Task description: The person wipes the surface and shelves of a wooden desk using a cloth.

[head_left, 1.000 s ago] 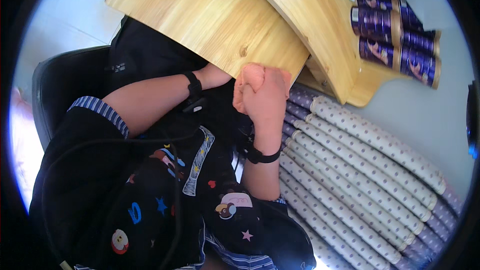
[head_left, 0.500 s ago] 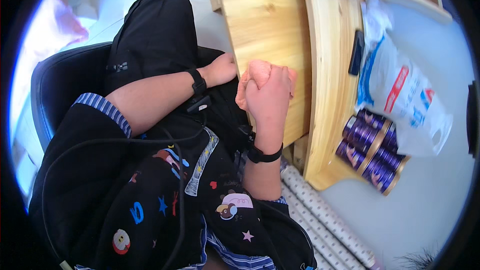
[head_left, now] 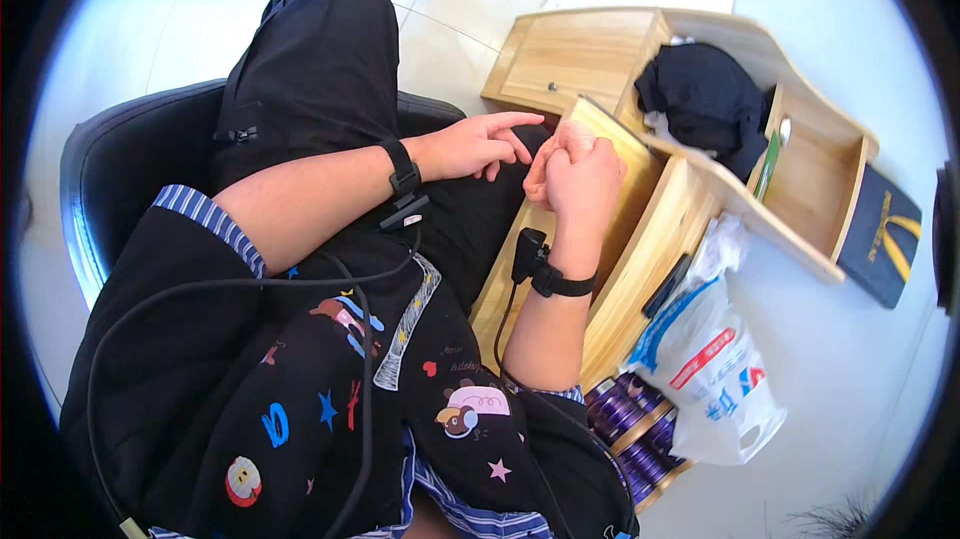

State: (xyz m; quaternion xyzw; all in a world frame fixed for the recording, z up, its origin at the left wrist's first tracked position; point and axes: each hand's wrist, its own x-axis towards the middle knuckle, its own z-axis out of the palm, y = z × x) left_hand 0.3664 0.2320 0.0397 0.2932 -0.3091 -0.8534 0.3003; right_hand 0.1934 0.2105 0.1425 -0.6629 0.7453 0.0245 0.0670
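My right hand (head_left: 583, 184) is closed round a crumpled salmon-pink cloth (head_left: 545, 167). It is over a light wooden compartment (head_left: 632, 207) of a small wooden cabinet. Whether the cloth touches the wood there I cannot tell. Just left of the cloth, my left hand (head_left: 470, 147) holds nothing; its index finger points out toward the cabinet and the other fingers are loosely bent apart. A wooden panel (head_left: 492, 289) shows below the cloth, partly behind my right forearm.
The cabinet's closed front with a small knob (head_left: 552, 86) is farther off. Black fabric (head_left: 705, 99) lies in its upper part, beside an open tray (head_left: 815, 174). On the right are a dark blue bag (head_left: 880, 239), a white plastic bag (head_left: 715, 369) and purple cans (head_left: 635, 429).
The view has swung toward the cabinet's far end. My left hand has come off the panel's edge, its index finger now extended. My right hand keeps the cloth and is farther along.
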